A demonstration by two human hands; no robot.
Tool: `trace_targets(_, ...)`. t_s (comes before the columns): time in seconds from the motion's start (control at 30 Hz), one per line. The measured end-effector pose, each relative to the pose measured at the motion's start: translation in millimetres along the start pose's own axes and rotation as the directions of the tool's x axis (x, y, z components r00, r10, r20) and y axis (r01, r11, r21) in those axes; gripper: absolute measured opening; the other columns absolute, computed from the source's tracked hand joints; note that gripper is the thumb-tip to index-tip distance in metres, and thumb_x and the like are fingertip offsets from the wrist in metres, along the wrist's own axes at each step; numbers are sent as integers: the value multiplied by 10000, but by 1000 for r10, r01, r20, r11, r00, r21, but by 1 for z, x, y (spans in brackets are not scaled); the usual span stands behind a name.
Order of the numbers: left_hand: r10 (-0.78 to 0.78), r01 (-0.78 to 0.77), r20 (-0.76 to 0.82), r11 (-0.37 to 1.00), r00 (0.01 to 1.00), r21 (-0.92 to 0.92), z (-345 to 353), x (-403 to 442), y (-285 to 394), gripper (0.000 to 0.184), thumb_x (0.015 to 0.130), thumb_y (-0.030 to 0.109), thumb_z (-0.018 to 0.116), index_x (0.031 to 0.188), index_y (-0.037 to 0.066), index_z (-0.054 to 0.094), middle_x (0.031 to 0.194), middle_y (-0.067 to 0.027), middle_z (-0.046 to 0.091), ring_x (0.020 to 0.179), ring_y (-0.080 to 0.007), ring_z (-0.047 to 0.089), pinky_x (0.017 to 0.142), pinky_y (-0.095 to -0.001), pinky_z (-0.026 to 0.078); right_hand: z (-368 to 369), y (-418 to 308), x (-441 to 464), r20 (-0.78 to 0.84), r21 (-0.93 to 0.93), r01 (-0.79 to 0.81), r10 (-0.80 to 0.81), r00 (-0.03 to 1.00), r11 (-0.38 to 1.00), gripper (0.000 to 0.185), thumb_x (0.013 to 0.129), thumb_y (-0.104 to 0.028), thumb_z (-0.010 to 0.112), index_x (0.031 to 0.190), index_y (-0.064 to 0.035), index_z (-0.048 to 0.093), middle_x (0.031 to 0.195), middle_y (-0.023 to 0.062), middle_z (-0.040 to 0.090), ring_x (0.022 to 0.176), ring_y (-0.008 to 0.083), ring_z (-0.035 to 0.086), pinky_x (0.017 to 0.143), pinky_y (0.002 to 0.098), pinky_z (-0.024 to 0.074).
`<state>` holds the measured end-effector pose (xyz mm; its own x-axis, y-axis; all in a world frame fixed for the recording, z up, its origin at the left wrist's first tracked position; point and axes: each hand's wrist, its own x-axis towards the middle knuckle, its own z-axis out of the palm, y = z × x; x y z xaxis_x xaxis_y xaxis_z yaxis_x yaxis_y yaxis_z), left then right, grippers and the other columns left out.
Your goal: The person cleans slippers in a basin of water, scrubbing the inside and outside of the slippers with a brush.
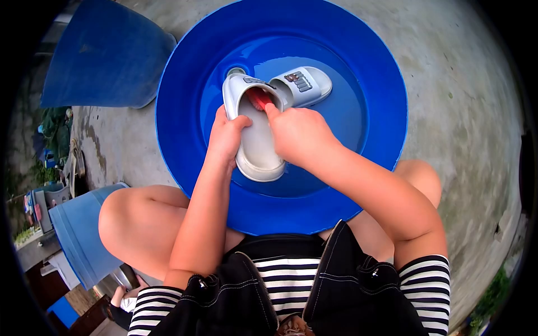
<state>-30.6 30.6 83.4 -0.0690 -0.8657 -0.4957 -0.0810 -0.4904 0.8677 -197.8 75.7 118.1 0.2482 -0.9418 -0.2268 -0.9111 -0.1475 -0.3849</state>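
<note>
My left hand (227, 135) grips the near slipper (259, 145) by its left side, with the thumb over the edge of the footbed. My right hand (300, 131) is closed on a red brush (258, 98), whose head sits inside the slipper under the strap. A second grey slipper (305, 85) lies behind and to the right, in shallow water. Both slippers are within a round blue basin (280, 215) between my knees.
A large blue tub (109, 56) stands at the upper left. A lighter blue bucket (84, 235) is beside my left knee. Shelves with assorted items line the far left. Part of another person (128, 297) shows at the lower left. The ground (454, 129) is concrete.
</note>
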Motion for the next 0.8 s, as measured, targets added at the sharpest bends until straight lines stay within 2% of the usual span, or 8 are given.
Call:
trace_targets(0.03,25,-25,-10,1000,1000,4,-4,4,1,498,816,30,600,1305,-31,527,1067,-165,668,887,-245,684,813,-353,571,-10,-7,-8,2,-2,5,-5,1000,1000,467,873,-68,537,1306,102,584,860,187,748,810,319,747,688,423,595)
trace_targets(0.1,3,-4,37,1000,999,21,-12,6,8,557,815,27,602,1358,-29,491,1125,-177,651,944,-251,677,844,-356,566,-22,-14,-20,87,38,41,-44,995,998,480,873,-65,536,1322,100,577,866,191,747,811,322,746,701,425,595)
trace_targets(0.3,76,-79,63,996,995,40,11,-7,-3,694,816,24,607,1475,-14,393,1242,-189,606,1070,-264,648,903,-354,547,11,13,8,-60,-11,-58,57,997,998,450,872,-85,562,1284,92,590,855,192,746,811,327,746,699,416,597)
trace_targets(0.37,59,-59,15,998,998,31,4,-6,7,665,815,26,607,1452,-19,419,1219,-189,618,1038,-262,660,888,-355,554,25,10,12,-158,-8,-18,17,987,1000,571,849,-64,559,1408,47,521,801,198,723,751,356,731,671,457,588)
trace_targets(0.5,51,-50,-12,999,999,15,-17,9,13,627,816,25,598,1418,-27,432,1203,-200,620,1008,-276,671,875,-366,563,-6,-17,-10,23,59,56,-57,998,997,580,840,-87,575,1397,68,525,780,203,716,730,357,725,652,461,582)
trace_targets(0.67,89,-93,45,989,995,111,-6,5,-11,687,808,44,619,1458,-32,410,1279,-200,578,1119,-274,618,950,-355,516,21,8,17,-83,3,-51,51,995,999,465,922,-130,519,1352,43,552,811,207,723,750,367,730,658,475,583)
trace_targets(0.77,100,-98,-13,989,995,113,-7,4,-2,667,808,43,620,1442,-31,427,1214,-191,612,1050,-271,646,917,-357,532,34,11,25,-101,53,-27,32,994,998,473,935,-139,523,1374,37,537,815,203,723,757,371,726,665,475,582)
trace_targets(0.8,61,-58,-45,996,997,75,-13,10,0,610,805,34,614,1393,-33,464,1148,-187,639,980,-267,673,854,-361,561,27,1,19,-31,75,-20,22,999,997,467,949,-145,518,1381,31,536,799,202,717,766,373,721,674,478,579)
